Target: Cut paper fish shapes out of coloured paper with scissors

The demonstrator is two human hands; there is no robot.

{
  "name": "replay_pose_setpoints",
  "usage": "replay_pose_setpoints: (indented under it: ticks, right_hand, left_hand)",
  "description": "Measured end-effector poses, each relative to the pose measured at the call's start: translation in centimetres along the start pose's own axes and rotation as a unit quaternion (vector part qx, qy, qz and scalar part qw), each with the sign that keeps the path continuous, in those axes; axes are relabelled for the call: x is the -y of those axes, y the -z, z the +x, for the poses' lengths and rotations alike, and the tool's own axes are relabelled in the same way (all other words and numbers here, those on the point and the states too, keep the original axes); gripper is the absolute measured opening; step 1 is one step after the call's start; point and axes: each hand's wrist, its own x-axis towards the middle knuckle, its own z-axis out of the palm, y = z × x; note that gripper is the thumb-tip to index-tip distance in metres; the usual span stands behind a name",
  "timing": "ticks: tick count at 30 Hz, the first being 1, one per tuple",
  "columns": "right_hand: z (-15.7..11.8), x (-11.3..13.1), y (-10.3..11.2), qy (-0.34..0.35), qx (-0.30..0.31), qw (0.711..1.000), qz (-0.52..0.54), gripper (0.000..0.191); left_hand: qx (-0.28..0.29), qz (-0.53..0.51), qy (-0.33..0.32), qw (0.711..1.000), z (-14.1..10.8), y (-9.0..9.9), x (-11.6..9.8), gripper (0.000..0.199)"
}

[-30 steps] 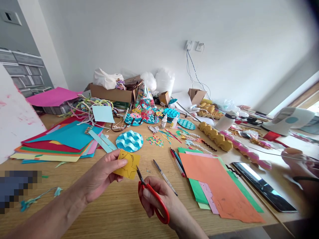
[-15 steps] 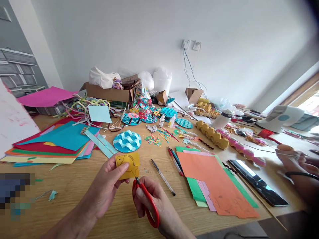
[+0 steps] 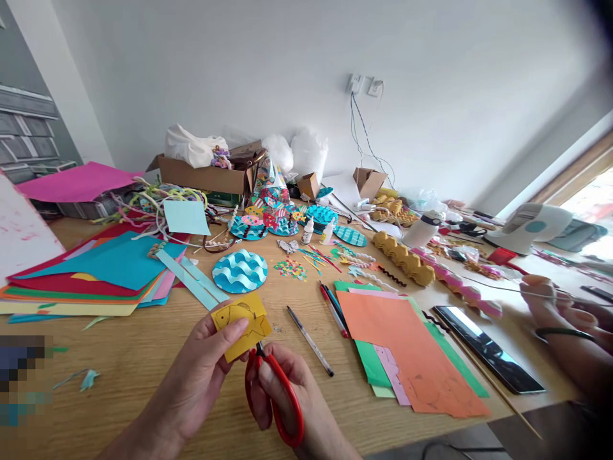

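Fingers of the left hand (image 3: 205,361) pinch the yellow card (image 3: 234,314) between them, presumably leaving its right edge accessible; fingers of the right hand (image 3: 279,383) grip the scissors (image 3: 300,415) by their handles, just below it; a pen (image 3: 310,341) lies beyond them.

Behind the light-brown wood-grained table (image 3: 119,358) rises a plain white wall (image 3: 230,70) with two white plastic sockets (image 3: 354,83), while a grey brick-patterned surface (image 3: 29,128) stands to the table's left and a bright, wood-framed window (image 3: 591,214) to its right.
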Motion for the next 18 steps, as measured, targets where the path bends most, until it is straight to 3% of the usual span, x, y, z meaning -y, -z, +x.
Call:
replay_pose_setpoints:
  ticks: [10, 18]
  right_hand:
    - [0.14, -0.19, -0.13, 0.009, -0.005, 1.000, 0.005, 0.047]
    - [0.20, -0.63, 0.04, 0.014, 0.004, 1.000, 0.012, 0.044]
  left_hand:
    - [-0.008, 0.032, -0.023, 0.999, 0.40, 0.01, 0.67, 0.018]
    - [-0.046, 0.043, -0.044, 0.997, 0.41, -0.45, 0.94, 0.017]
